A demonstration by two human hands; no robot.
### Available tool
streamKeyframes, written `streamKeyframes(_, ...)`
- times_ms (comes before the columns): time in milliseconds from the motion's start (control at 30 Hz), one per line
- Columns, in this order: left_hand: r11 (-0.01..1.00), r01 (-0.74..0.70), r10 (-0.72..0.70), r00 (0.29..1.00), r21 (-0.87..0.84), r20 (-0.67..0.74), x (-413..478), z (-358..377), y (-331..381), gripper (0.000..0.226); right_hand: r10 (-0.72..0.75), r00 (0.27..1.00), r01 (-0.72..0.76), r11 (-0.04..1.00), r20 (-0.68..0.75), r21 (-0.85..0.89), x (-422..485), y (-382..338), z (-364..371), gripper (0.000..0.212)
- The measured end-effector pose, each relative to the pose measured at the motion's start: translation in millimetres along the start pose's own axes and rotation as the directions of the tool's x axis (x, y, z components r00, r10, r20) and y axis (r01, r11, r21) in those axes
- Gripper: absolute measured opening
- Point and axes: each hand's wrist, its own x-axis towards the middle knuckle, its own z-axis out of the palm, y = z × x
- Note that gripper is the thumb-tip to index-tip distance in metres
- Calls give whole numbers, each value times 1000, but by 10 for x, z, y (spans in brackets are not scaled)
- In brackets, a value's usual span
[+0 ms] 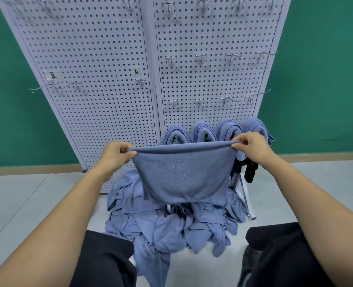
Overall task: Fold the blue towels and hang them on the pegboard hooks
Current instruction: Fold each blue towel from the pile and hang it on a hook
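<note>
A blue towel (183,175) hangs folded in half in front of me, its top fold stretched level. My left hand (115,155) pinches its left top corner and my right hand (249,145) pinches its right top corner. Behind it stands the white pegboard (113,83) with metal hooks (200,58) in rows. Several folded blue towels (204,132) hang side by side on the lowest row of hooks, partly hidden by the held towel. A heap of loose blue towels (171,224) lies on the floor below.
The pegboard's metal foot (247,199) juts out at the lower right, with a dark cloth (251,170) hanging near it. My knees in black trousers (109,264) flank the heap. Long hooks (47,86) stick out from the left panel. A green wall stands behind.
</note>
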Motion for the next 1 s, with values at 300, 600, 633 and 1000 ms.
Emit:
streamKeyframes(300, 748, 199, -104, 977, -633, 185, 11, -209, -13, 14, 78, 981, -184, 663, 177, 726, -81, -135, -179, 14)
streamKeyframes(600, 619, 336, -334, 931, -710, 149, 126, -67, 7, 8, 295, 901, -423, 429, 319, 798, 15, -300, -78, 15)
streamKeyframes(633, 637, 324, -340, 932, -700, 122, 125, -18, 35, 7, 310, 890, -444, 422, 334, 791, 15, -352, -59, 13)
streamKeyframes(1000, 903, 32, -10, 999, -428, 53, -131, 685, 622, 11, 79, 956, -267, 627, 281, 732, -215, -1045, 377, 10)
